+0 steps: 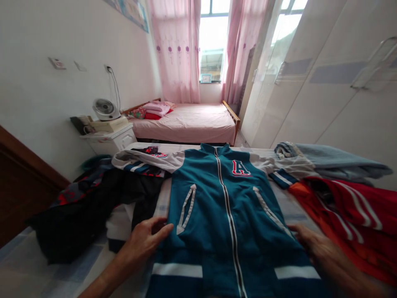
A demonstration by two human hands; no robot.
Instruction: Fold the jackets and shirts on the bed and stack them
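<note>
A teal zip-up jacket (204,207) with grey sleeves lies spread flat, front side up, with its collar away from me. Its zipper (228,203) is closed, and a letter A patch (241,168) sits on the chest. Beside the jacket's left edge, level with the pocket, my left hand (144,240) has its thumb and fingers apart. My right hand (322,252), slightly blurred, is at the opposite edge with fingers stretched toward the cloth. Some fingertips of both hands are hidden, and I cannot tell how firmly they touch the fabric.
Dark clothes (93,207) are heaped on the left. Red and orange clothes (356,215) lie on the right, below folded blue-grey fabric (341,159). Beyond are a pink-covered bed (198,122), a small fan (105,108) on a cabinet (116,138), and white wardrobes (310,82).
</note>
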